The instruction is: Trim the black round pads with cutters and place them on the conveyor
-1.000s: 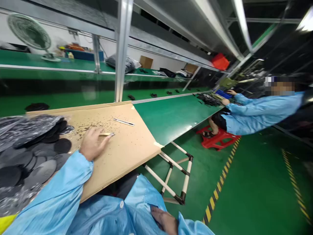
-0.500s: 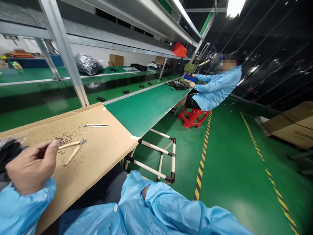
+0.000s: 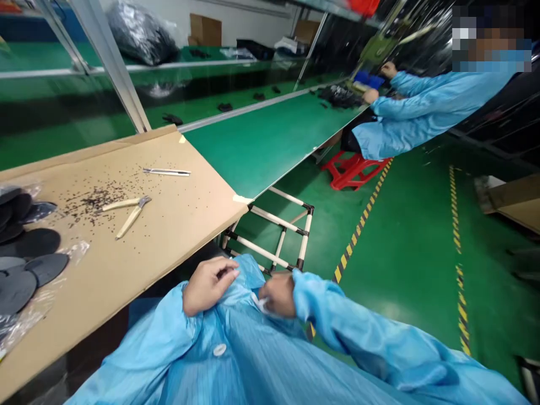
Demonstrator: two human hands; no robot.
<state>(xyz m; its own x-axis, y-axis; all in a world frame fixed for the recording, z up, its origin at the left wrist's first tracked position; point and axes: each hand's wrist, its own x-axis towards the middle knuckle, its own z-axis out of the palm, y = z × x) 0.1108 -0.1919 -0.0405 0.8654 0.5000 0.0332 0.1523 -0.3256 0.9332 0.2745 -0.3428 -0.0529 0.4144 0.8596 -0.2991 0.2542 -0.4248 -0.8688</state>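
Both of my hands are low in front of my body, at the blue smock [image 3: 240, 337]. The fingers of my left hand [image 3: 210, 286] are curled, with thumb and forefinger pinched at the cloth. Close beside it, my right hand [image 3: 279, 293] is slightly blurred, fingers closed at what looks like a pocket opening. A small white thing [image 3: 262, 304] shows at its fingertips; its kind cannot be made out. On the cardboard-covered bench [image 3: 181, 225] lie cutting pliers [image 3: 131, 215] with pale handles, white tweezers [image 3: 166, 172] and many tiny dark bits [image 3: 95, 197].
Black discs [image 3: 46, 269] lie on clear plastic at the left. A green bench [image 3: 253, 135] runs to a co-worker in blue [image 3: 430, 112] on a red stool [image 3: 354, 169]. A pipe frame [image 3: 278, 236] stands below the bench edge. A metal post [image 3: 112, 62] rises behind the cardboard.
My left hand has moved from above the bench, right, to the smock. My right hand, hidden in the smock before, now shows with a small white thing. The view has tilted down.
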